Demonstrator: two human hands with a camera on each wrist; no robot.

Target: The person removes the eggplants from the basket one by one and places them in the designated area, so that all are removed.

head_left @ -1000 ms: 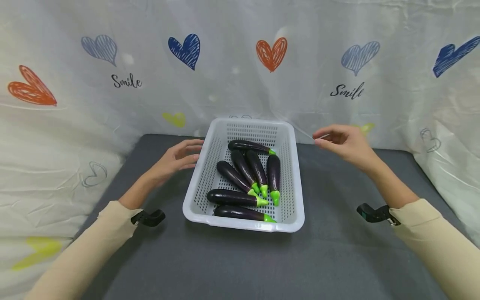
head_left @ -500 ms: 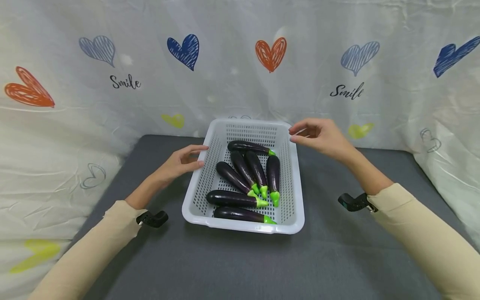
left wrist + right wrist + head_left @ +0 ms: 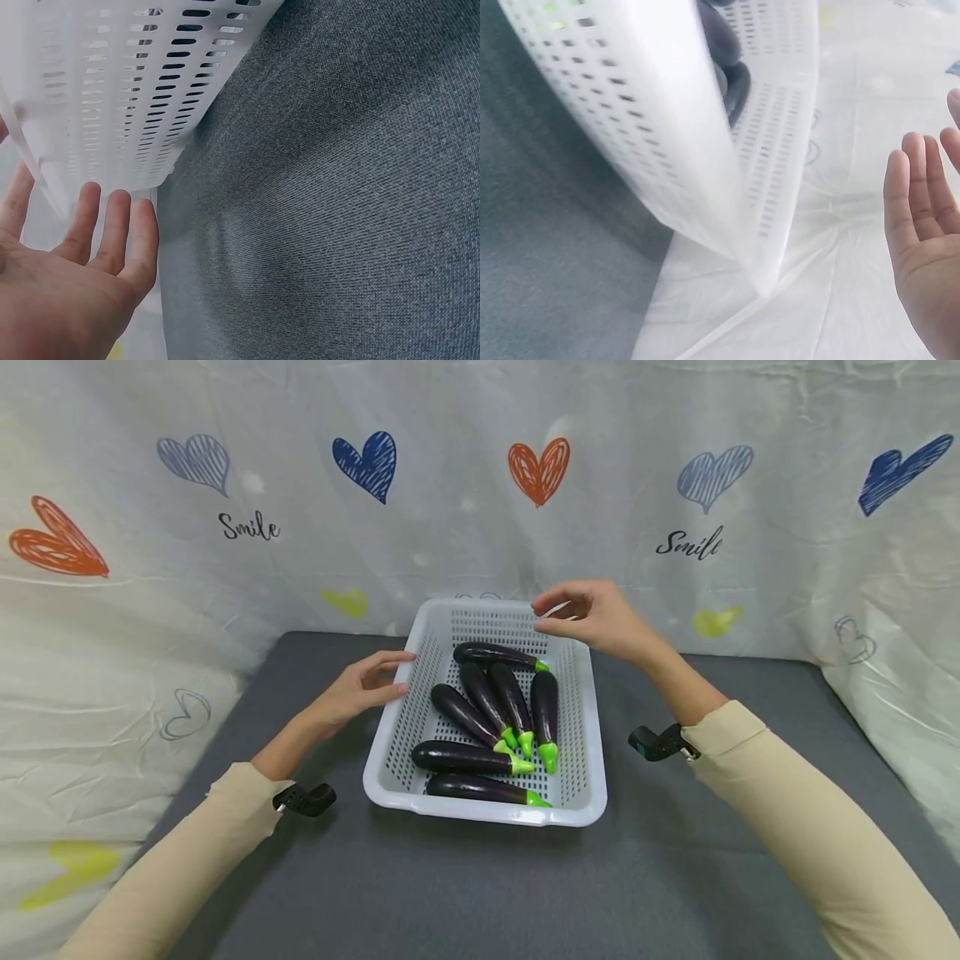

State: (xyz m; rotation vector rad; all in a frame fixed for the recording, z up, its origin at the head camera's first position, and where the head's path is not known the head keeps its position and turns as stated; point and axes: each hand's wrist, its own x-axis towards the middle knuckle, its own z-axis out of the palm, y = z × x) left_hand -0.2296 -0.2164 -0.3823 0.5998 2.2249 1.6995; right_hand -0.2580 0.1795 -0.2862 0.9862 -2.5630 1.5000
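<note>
The person's left hand (image 3: 352, 695) is released, its fingers extended and slightly spread, the tips at the left rim of a white perforated basket (image 3: 480, 811) in the centre of the head view; whether they bear on the rim is hard to tell. The right hand (image 3: 596, 618), also released, hangs above the basket's upper right corner with its fingers gently bent, a gap between thumb and forefinger and nothing in its grasp. Seven dark eggplants (image 3: 461, 757) with bright green stem ends lie inside the basket: one across the top, four slanting or upright in the middle and two lengthwise near the bottom.

Compared with a second earlier, the right hand has come leftward from beside the basket to over its corner, while the left hand has shifted slightly right onto the rim. The basket and eggplants lie as they did.

The basket stands on a dark grey worktop (image 3: 487, 893) that fills the lower middle of the frame. Behind it and at both sides hangs a pale sheet (image 3: 450, 543), printed with red, blue and yellow hearts and the word "Smile". Both arms wear beige sleeves (image 3: 810, 835), with black devices (image 3: 303, 799) at the wrists.
</note>
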